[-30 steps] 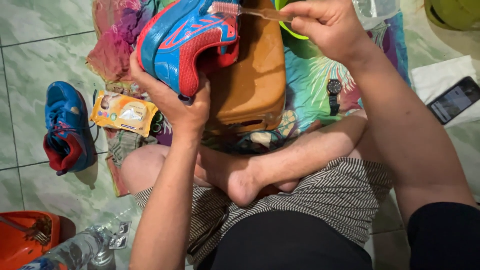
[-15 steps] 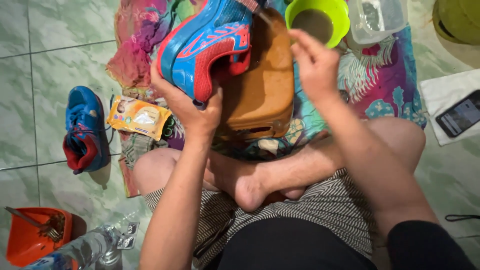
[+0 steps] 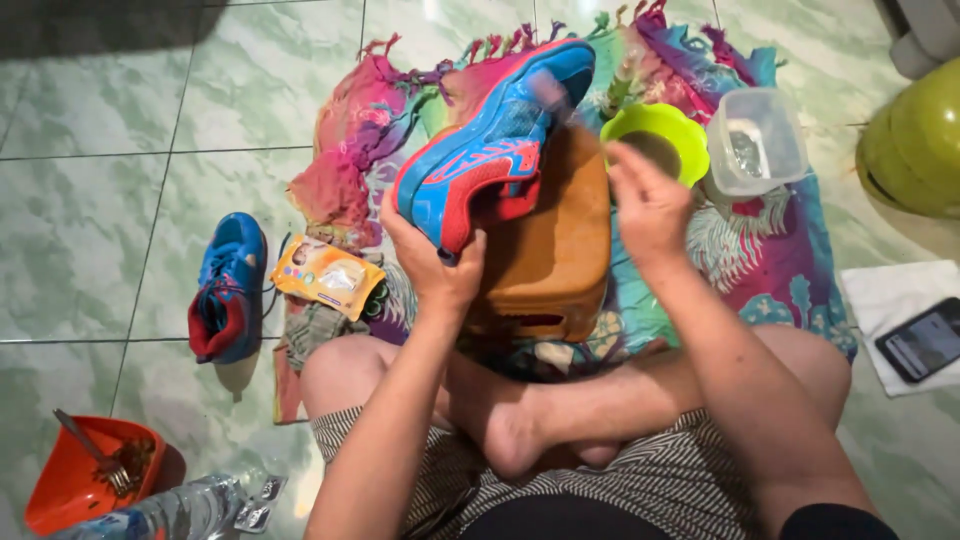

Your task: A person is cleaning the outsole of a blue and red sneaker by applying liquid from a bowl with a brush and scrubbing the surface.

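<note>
Since half a second ago your view has lifted, so the green bowl (image 3: 655, 140) and the clear plastic tub (image 3: 757, 142) now sit fully in view, and your right hand (image 3: 648, 205) has dropped away from the shoe's toe toward the bowl.

Dark liquid fills the bottom of the green bowl; the clear tub just right of it holds what looks like water. Both stand on the colourful fringed cloth (image 3: 760, 250). At lower left an orange dish (image 3: 75, 480) holds a small brush or fork among brown bits, with a plastic bottle (image 3: 170, 512) lying just beside it.

You hold the blue-and-red shoe (image 3: 495, 145) up in your left hand (image 3: 435, 270), fingers wrapped around its heel from beneath, toe tilted up and away, over the brown stool (image 3: 550, 250). Your right hand hovers near the bowl's rim, well apart from the shoe's heel, fingers drawn together as if pinching something; it is too blurred to tell what.

Its mate, the second blue shoe (image 3: 228, 288), lies on the tiles to your left beside a yellow packet (image 3: 325, 275)
</note>
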